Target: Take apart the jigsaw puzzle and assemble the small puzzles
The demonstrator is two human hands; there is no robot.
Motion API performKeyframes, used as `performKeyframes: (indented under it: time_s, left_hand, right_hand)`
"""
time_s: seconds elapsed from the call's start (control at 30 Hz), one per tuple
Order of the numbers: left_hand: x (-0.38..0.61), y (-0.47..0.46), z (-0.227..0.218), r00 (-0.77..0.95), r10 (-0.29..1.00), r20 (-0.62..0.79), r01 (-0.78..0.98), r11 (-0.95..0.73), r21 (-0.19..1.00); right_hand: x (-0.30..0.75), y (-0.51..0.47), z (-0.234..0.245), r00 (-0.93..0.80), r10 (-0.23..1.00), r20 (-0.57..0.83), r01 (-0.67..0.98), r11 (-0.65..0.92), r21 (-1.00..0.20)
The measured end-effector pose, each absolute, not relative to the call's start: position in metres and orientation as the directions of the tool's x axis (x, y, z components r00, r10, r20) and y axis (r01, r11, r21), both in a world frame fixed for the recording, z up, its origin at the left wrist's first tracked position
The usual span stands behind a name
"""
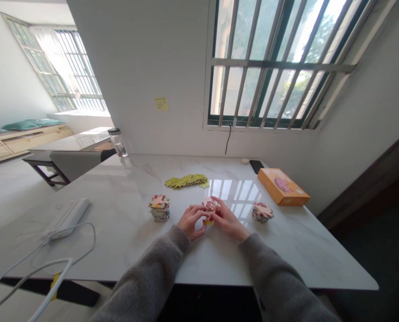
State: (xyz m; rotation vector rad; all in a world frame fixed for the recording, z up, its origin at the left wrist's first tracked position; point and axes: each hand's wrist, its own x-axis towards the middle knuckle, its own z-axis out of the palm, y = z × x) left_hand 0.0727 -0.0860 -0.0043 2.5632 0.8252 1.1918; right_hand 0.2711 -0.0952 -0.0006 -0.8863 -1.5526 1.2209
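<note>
Close together over the front middle of the table are my left hand (191, 221) and my right hand (228, 220). Their fingers are closed around jigsaw puzzle pieces (208, 222), small and patterned in pink, red and yellow. Fingers partly cover the pieces, so how they fit together cannot be made out. To the left of my left hand stands a stack of puzzle pieces (159, 208). Another stack of pieces (262, 212), pink on top, is to the right of my right hand. Beyond both hands lies an overlapping row of yellow-green pieces (186, 180).
An orange box (283, 186) and a black phone (256, 166) lie at the back right of the white table (125, 250). A white power strip (70, 217) with cables occupies the left side. A clear bottle (119, 144) stands at the far left corner.
</note>
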Motion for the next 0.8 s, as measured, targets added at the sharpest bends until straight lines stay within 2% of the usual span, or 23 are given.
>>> performKeyframes:
  time_s: [0.1,0.27,0.5,0.63,0.8]
  left_hand:
    - [0.073,-0.089,-0.003,0.478,0.574,0.665,0.416,-0.814,0.404]
    - [0.069,-0.107,0.006,0.405,0.597,0.693,0.458,-0.788,0.411]
    - [-0.003,-0.109,0.05,0.292,0.638,0.713,0.655,-0.676,0.337]
    - [-0.059,-0.081,0.067,0.262,0.679,0.686,0.743,-0.595,0.305]
    - [-0.081,-0.064,0.064,0.3,0.719,0.627,0.77,-0.571,0.286]
  right_hand:
    - [0.272,-0.096,0.004,-0.239,0.941,0.239,-0.005,0.245,-0.969]
    - [0.278,-0.094,0.009,-0.094,0.954,0.286,0.113,0.295,-0.949]
    - [0.278,-0.093,0.001,-0.144,0.924,0.354,0.39,0.381,-0.838]
    - [0.276,-0.093,0.0,-0.203,0.901,0.383,0.452,0.433,-0.78]
    - [0.277,-0.09,-0.001,-0.182,0.885,0.428,0.493,0.459,-0.739]
